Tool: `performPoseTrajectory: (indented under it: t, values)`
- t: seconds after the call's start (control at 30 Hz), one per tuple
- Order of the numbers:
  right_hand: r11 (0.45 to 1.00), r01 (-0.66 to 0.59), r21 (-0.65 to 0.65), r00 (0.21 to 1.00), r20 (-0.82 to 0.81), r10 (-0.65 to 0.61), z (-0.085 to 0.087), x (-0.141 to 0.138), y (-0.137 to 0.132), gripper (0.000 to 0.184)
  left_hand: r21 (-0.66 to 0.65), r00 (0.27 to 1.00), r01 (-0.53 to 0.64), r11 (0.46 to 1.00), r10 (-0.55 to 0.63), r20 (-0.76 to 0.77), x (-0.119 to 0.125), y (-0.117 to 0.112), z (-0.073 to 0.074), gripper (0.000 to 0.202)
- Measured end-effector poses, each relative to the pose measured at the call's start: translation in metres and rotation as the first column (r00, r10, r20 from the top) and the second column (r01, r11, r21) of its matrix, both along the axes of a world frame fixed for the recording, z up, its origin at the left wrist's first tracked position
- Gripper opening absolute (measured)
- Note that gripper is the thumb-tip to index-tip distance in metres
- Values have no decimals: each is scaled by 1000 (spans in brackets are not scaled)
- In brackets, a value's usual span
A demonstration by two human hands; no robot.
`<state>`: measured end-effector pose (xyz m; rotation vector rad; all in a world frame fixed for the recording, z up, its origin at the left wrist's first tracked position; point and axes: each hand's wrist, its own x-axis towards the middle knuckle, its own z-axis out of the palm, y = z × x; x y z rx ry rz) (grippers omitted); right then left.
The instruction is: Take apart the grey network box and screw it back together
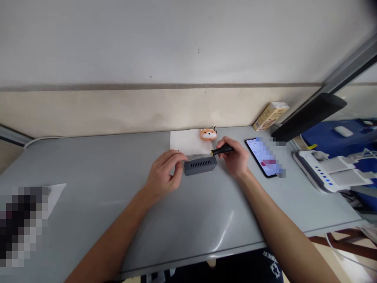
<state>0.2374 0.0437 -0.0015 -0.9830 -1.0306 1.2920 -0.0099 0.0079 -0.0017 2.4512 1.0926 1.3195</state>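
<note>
A dark grey rectangular box with a row of vent slots along its top stands on the grey table. At its left end is my left hand, fingers curled, the fingertips at the top left corner of the box. My right hand grips the black handle of a screwdriver with a yellow band. Its thin metal shaft slants leftward over the box top, close to my left fingertips. The tip is too small to make out there.
Behind the box lie a white paper sheet and an orange animal-face case. To the right are a phone, a small carton, a black cylinder and a white power strip. A wall borders the table behind.
</note>
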Motion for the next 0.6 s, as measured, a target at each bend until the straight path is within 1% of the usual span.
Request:
performPoseTrajectory:
  t: [0.1, 0.23, 0.43, 0.6]
  values:
    - [1000, -4, 7, 1000, -16, 4, -2, 0, 1, 29, 50, 997, 5, 999, -1, -71, -1, 1, -1, 26]
    - [1000, -12, 9, 998, -61, 12, -5, 1, 3, 29, 76, 994, 16, 997, -7, -108, -2, 2, 0, 27]
    - [1000, -20, 10, 999, -41, 21, -3, 3, 2, 32, 43, 993, 12, 999, -7, -118, -3, 3, -2, 28]
    - [1000, -16, 1, 998, -63, 16, 2, 5, 2, 32, 38, 989, 26, 999, -20, -145, -4, 4, -4, 30]
